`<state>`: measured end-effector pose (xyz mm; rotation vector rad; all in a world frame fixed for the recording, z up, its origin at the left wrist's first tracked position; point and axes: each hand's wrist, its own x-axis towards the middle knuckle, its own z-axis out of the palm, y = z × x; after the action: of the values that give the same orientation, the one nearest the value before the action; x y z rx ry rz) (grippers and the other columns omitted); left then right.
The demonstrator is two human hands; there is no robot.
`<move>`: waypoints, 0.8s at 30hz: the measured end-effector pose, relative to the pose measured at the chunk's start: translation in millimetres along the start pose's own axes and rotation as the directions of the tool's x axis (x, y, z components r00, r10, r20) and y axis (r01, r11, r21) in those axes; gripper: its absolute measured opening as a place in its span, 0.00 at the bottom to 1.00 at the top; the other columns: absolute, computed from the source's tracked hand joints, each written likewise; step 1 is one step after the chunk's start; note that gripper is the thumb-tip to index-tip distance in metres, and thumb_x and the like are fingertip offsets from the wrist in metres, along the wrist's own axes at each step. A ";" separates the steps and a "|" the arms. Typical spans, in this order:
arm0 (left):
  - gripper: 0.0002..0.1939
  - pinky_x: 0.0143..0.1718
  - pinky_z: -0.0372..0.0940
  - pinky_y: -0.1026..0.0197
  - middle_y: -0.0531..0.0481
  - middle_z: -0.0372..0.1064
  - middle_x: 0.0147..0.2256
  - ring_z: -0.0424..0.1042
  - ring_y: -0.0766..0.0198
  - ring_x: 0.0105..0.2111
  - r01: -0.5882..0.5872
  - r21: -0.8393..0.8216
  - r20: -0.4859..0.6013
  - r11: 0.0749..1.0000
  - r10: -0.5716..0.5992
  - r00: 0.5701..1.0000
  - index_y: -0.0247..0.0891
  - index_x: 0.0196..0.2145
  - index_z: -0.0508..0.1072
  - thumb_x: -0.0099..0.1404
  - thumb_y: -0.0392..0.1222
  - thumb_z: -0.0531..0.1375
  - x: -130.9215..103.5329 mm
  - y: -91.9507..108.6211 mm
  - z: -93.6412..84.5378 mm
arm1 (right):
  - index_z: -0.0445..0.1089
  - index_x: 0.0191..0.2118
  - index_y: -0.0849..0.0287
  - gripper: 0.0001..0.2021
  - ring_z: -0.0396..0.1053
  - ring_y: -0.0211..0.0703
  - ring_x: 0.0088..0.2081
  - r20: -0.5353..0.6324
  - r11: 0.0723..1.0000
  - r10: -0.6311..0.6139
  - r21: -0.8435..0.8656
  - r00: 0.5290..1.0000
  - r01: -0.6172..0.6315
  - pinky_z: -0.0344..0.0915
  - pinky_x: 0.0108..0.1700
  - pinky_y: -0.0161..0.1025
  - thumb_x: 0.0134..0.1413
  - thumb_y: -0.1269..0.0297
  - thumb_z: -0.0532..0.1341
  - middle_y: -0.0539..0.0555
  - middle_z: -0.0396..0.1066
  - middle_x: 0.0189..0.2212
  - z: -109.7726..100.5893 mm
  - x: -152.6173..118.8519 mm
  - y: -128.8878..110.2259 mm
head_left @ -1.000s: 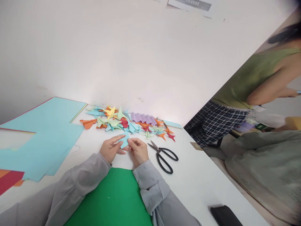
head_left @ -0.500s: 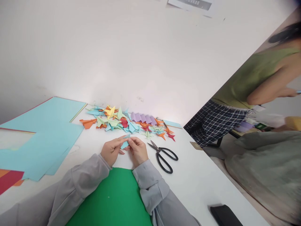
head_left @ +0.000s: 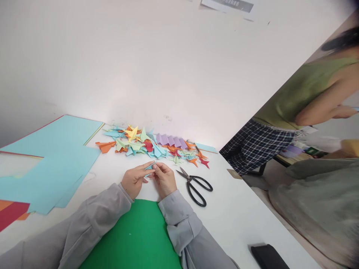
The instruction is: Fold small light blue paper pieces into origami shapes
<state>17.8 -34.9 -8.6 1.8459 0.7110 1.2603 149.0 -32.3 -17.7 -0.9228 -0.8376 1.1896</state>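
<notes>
Between my two hands is a small piece of light blue paper (head_left: 149, 168), mostly covered by fingers. My left hand (head_left: 134, 180) grips it from the left, with its fingers reaching over the paper. My right hand (head_left: 165, 179) pinches the paper's right side between thumb and fingers. Beyond the hands lies a pile of small folded paper pieces (head_left: 136, 146) in blue, green, orange, yellow and red. A purple zigzag-folded strip (head_left: 171, 141) rests at the back of the pile. Black-handled scissors (head_left: 190, 179) lie partly open right of my right hand.
Large light blue sheets (head_left: 64, 164) cover the table's left side, with red and orange sheets (head_left: 12, 213) at the near left. A black object (head_left: 267, 256) lies at the near right. A person (head_left: 303, 93) stands beyond the table's right edge.
My left fingers have shifted over the small blue paper, and less of it shows between the hands. The scissors and pile have stayed in place.
</notes>
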 end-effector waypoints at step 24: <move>0.14 0.20 0.69 0.66 0.43 0.69 0.44 0.73 0.65 0.25 0.171 -0.128 0.061 0.977 -0.164 0.985 0.36 0.33 0.77 0.54 0.36 0.53 0.1 -2.3 6.2 | 0.68 0.19 0.61 0.11 0.57 0.31 0.20 0.016 0.979 0.061 0.193 0.998 -0.063 0.53 0.24 0.31 0.33 0.60 0.68 0.45 0.63 0.15 0.7 -2.3 -8.7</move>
<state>23.5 -35.4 -11.7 1.6669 0.7220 1.1216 151.2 -35.6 -9.6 -0.7893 -0.6916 1.3066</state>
